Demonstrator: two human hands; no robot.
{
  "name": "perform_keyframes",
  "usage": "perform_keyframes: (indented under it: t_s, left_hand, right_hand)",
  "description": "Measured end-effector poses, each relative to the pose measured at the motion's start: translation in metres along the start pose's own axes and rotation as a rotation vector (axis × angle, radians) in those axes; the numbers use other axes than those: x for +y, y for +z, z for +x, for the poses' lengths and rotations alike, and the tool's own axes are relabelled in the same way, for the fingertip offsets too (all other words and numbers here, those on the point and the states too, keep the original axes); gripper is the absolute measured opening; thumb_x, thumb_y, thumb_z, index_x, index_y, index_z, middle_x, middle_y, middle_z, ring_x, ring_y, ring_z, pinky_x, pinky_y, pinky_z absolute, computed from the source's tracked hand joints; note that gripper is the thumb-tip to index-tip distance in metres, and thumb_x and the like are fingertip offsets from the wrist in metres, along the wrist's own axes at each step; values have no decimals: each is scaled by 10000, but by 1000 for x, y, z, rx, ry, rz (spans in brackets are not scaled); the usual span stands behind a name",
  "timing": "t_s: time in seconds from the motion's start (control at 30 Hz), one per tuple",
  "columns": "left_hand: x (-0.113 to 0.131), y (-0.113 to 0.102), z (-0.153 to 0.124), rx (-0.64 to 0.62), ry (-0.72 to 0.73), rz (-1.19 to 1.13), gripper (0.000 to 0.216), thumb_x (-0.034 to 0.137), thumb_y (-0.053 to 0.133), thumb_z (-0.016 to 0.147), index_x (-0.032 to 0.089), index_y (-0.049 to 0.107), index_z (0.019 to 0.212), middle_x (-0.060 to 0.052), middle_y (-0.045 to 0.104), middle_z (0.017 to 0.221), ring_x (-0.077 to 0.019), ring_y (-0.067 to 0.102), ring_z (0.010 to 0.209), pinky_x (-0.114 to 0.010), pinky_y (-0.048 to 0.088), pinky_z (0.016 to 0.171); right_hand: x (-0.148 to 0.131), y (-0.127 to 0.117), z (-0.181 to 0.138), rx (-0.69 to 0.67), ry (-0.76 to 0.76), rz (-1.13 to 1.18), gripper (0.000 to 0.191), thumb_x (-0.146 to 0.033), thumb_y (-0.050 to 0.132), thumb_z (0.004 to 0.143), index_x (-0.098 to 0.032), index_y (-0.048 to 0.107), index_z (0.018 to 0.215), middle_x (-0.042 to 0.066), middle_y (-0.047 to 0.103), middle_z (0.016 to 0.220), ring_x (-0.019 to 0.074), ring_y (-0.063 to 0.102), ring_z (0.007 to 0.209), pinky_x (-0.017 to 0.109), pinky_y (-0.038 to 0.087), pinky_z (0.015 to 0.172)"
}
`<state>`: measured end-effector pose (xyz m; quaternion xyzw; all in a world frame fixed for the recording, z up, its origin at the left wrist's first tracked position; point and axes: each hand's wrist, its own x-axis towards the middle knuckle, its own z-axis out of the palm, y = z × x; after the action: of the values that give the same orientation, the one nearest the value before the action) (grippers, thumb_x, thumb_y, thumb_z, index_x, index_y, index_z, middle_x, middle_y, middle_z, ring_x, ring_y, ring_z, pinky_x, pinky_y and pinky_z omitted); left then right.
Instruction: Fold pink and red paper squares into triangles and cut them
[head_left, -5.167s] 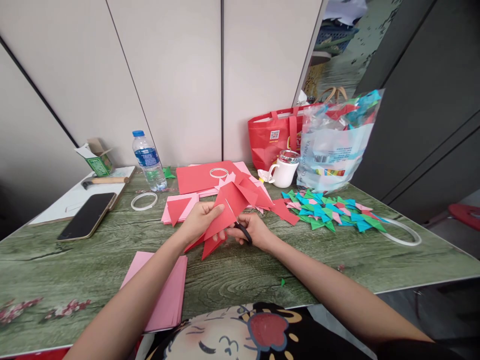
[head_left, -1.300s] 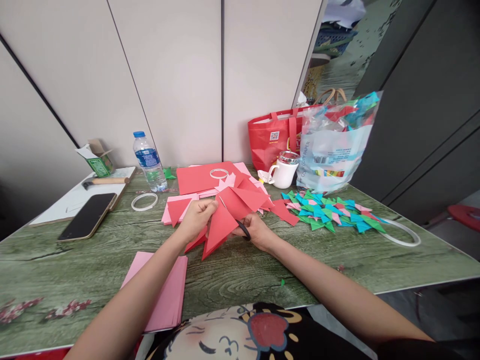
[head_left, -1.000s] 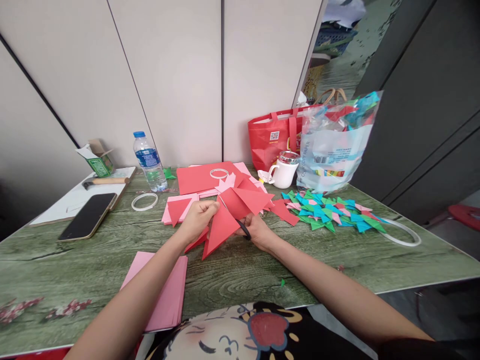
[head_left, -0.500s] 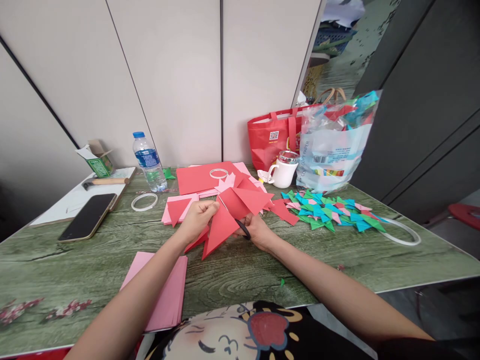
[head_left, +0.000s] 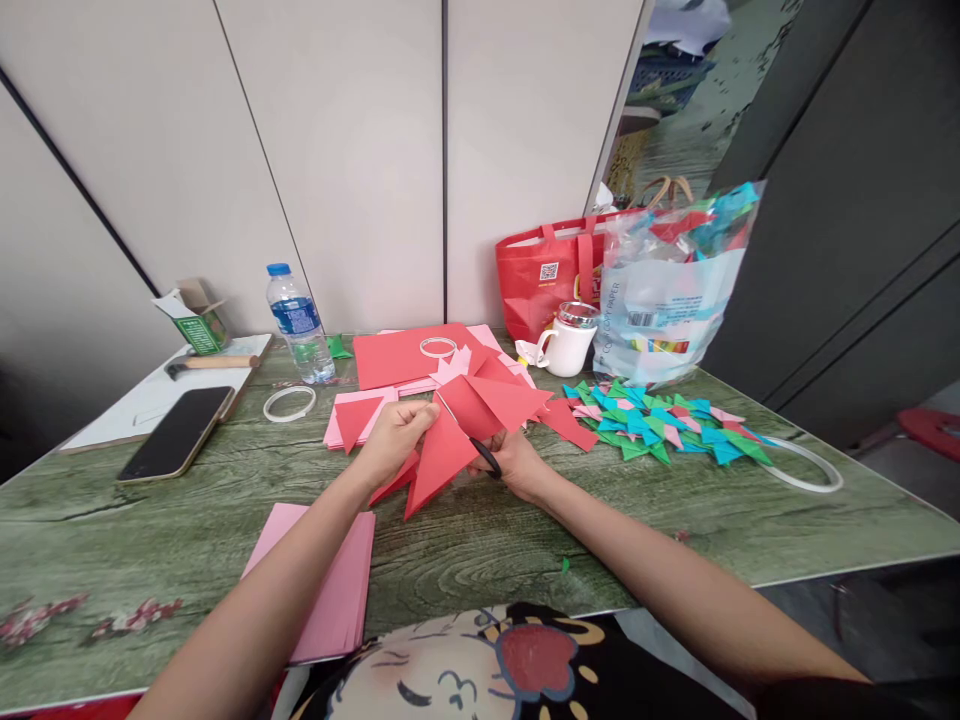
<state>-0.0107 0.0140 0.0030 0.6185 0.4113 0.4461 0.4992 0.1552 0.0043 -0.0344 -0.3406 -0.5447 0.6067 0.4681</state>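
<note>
My left hand [head_left: 399,440] is closed, pinching the upper edge of red paper [head_left: 441,458] that hangs in pointed flaps. Black-handled scissors [head_left: 487,458] are gripped in my right hand [head_left: 517,462], and a thin strip of blade shows at the paper close to my left fingers. Part of my right hand's fingers is hidden behind the paper. Just beyond my hands lie red sheets [head_left: 390,355], pink sheets and cut red pieces. Below my left forearm rests a stack of pink paper [head_left: 349,570].
At right spreads a heap of folded blue, green, red and pink paper pieces [head_left: 660,420], beside a white ring [head_left: 814,465]. Behind stand a white mug [head_left: 574,345], a red bag [head_left: 529,285] and a plastic bag [head_left: 660,320]. Left are a bottle [head_left: 300,325], phone [head_left: 176,435] and hammer [head_left: 217,363].
</note>
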Motion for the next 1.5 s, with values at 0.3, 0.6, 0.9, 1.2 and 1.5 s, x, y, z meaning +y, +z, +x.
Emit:
perform_keyframes:
  t_s: [0.3,0.6,0.9,1.2,1.5]
  left_hand:
    - [4,2,-2,-14,-15,-26,307,351,499,756,147,443,533,38,454,514,-58,372,449,-180,289,440]
    - [9,3,-3,-14,-22,-36,298,330,508,736,151,437,508,53,431,462,-47,344,400,-175,266,410]
    - [10,5,-4,-17,-59,-77,282,332,518,719,152,455,512,46,469,471,-53,381,403,-174,282,405]
    - [10,-7,1,0,-60,70,298,347,528,690,153,422,491,47,409,480,-53,332,423,-177,238,407]
    - [0,-26,9,-65,-147,408,268,362,537,697,162,474,530,62,362,415,-64,319,365,-191,222,383]
  right_hand:
    - [-6,3,-1,11,-17,13,267,-253,727,453,-155,521,592,-50,524,438,74,442,381,211,390,415]
    - [-1,2,0,24,-12,29,379,-254,746,442,-140,568,756,-31,586,515,84,485,407,212,429,430]
    - [4,1,1,101,-35,24,442,-298,762,448,-148,568,816,-9,612,576,99,500,431,240,452,452]
    - [2,-4,4,166,26,10,408,-325,777,440,-144,596,758,3,625,577,118,535,451,246,458,462]
    - [0,-3,1,183,-209,-233,440,-342,736,545,-155,592,916,4,621,658,131,578,571,260,469,586]
